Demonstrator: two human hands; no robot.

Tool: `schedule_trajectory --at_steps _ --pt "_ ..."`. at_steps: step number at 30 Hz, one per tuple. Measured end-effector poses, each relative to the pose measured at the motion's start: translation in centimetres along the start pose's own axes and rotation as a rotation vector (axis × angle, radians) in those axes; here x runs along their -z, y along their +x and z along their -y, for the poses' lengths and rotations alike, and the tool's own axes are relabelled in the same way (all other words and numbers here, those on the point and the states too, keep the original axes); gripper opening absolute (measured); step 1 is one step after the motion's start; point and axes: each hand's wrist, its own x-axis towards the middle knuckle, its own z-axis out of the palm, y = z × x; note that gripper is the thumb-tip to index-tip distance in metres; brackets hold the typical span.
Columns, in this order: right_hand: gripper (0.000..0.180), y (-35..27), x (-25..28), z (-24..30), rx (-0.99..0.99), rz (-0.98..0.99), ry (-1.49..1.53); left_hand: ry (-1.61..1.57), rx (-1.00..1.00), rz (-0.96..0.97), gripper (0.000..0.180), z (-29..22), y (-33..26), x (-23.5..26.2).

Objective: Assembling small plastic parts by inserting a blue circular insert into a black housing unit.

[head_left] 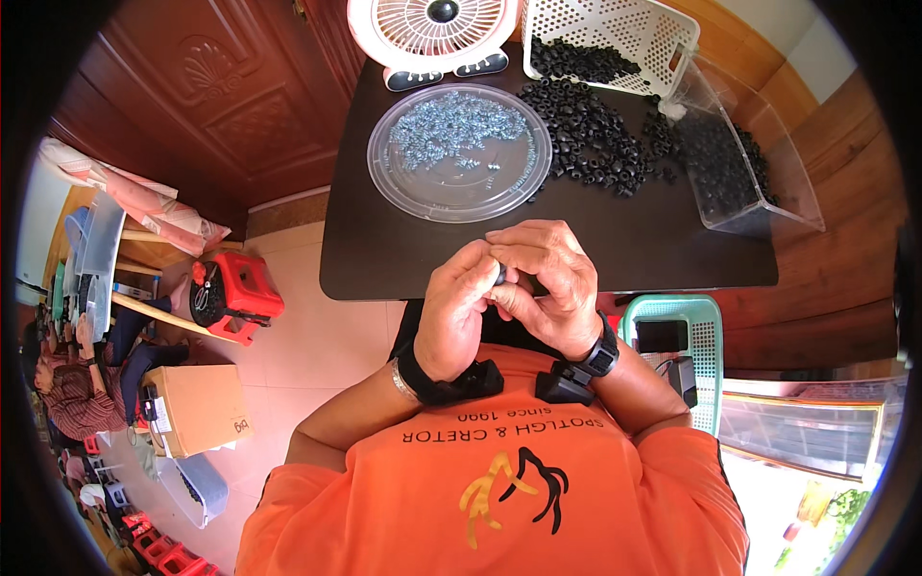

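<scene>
At frame centre, both hands, left hand [459, 312] and right hand [547, 283], pinch 1 small dark part [500, 276] together above the dark desk [403, 254]; a clear round plastic lid of silvery screws [459, 152] sits above.

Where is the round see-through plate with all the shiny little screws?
In the head view the clear round plate lies on the dark table, just beyond the hands, in front of the small pink fan and left of the loose black rings.

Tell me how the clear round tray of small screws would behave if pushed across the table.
The clear round tray looks thin and light, so it would likely slide easily on the smooth dark table. The loose screws would probably shift. Its shallow rim might let some spill.
</scene>
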Motion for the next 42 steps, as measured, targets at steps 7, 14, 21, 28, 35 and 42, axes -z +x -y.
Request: schedule_trajectory --at_steps 7,14,21,28,35,42 --pt "0.04 -0.1 0.7 0.1 -0.006 0.007 -0.081 0.025 0.023 0.024 0.029 -0.5 0.0 -0.3" --pt "0.034 -0.2 0.8 -0.1 0.005 -0.041 -0.121 0.073 0.064 0.053 0.032 -0.7 -0.4 -0.4" --pt "0.027 -0.4 0.5 0.1 0.043 -0.031 -0.109 0.116 0.116 0.012 0.031 -1.2 -0.9 -0.9" --pt "0.026 -0.8 0.3 -0.2 0.064 -0.027 -0.134 0.114 0.129 -0.015 0.032 -1.2 -0.6 -1.1" --pt "0.031 1.9 4.9 -1.0 0.084 -0.01 -0.416 0.222 0.066 -0.057 0.04 -1.2 -0.4 -0.4" --pt "0.027 8.1 21.2 -6.2 -0.127 -0.425 -1.321 0.158 0.065 -0.019 0.032 -1.4 0.3 1.2"
